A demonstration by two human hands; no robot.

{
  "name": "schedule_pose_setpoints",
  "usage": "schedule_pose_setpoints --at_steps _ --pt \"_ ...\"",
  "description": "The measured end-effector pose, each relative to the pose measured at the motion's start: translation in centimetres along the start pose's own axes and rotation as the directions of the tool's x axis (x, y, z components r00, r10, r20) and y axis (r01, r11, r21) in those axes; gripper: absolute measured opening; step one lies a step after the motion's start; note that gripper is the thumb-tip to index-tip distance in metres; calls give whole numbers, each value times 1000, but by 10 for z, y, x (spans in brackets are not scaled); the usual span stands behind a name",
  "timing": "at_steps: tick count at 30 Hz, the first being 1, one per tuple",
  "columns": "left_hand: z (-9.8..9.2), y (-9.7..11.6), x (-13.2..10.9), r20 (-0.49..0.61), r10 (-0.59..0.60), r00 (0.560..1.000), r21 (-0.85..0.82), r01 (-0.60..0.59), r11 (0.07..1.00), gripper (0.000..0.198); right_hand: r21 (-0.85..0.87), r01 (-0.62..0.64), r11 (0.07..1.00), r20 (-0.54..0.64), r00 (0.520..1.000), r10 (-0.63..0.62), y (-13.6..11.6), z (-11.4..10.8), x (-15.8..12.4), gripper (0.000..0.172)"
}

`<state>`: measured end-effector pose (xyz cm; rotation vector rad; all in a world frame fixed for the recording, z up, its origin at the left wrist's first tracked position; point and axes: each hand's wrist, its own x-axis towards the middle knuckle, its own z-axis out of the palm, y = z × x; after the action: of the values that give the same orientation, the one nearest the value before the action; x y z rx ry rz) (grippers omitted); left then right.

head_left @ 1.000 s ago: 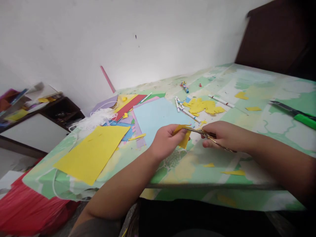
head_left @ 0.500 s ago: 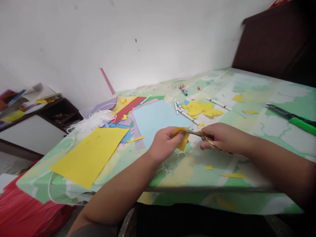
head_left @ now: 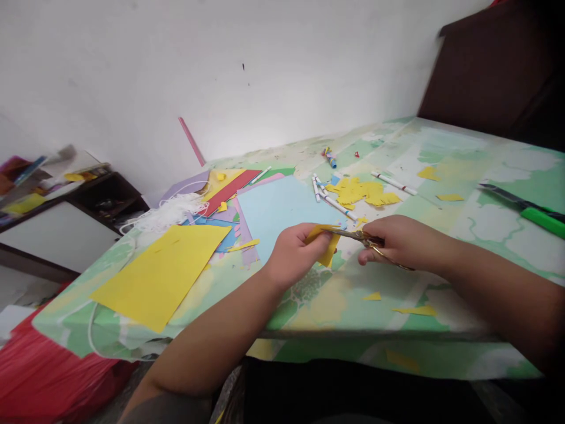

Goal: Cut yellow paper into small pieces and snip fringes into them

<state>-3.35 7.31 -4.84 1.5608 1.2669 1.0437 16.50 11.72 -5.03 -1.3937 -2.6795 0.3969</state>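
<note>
Head view: the left hand (head_left: 293, 256) is coming in from seven o'clock, forearm crossing the near table edge, fingers pinching a small yellow paper piece (head_left: 329, 252) just above the green patterned tablecloth (head_left: 463, 171). The right hand (head_left: 397, 241) is reaching in from four o'clock, wrist low, fingers curled through gold-handled scissors (head_left: 358, 237). The blades are pointing to nine o'clock and meeting the paper's top edge; how far they are gaping, I cannot tell.

The two hands are working close together but apart. The table edge is running just under both forearms at six o'clock. Around the hands:
- **Ten o'clock:** a large yellow paper sheet (head_left: 161, 274) is lying near.
- **Twelve:** a light blue paper sheet (head_left: 278, 209) is lying just beside.
- **One:** a heap of yellow paper scraps (head_left: 362, 191) is sitting.
- **Three:** a green-handled cutter (head_left: 541, 215) is lying well apart.
- **Five:** the cloth is lying mostly open, dotted with thin yellow slivers (head_left: 417, 310).
</note>
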Motion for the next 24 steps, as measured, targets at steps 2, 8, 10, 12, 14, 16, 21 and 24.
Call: schedule_pose_setpoints --at_steps 2,8,10,12,14,16,21,24 --pt "0 0 0 -4 -6 1000 -1 6 1000 21 -3 -3 1000 -5 1000 3 1 0 0 50" --pt "-1 2 -1 -11 -25 1000 -28 25 999 18 -1 -32 999 -5 999 32 0 -1 -1 50" --pt "-1 2 -1 -5 -34 999 -33 33 999 18 9 -35 999 -3 999 35 0 -1 -1 50" --pt "-1 2 -1 4 -42 999 -42 42 998 20 12 -30 999 -7 1000 30 -1 -1 -1 49" --pt "-2 1 0 18 -49 999 -50 50 997 22 14 -27 1000 -17 999 28 -1 -1 -1 49" --pt "-2 0 1 23 -53 998 -54 54 997 22 18 -28 999 -23 999 29 0 0 -1 48" --pt "-3 0 2 -19 -50 999 -66 48 997 21 51 14 999 13 1000 -14 3 2 -2 49" --pt "-4 2 1 -45 -27 999 -104 23 994 21 92 31 995 31 999 -34 5 3 -2 49"
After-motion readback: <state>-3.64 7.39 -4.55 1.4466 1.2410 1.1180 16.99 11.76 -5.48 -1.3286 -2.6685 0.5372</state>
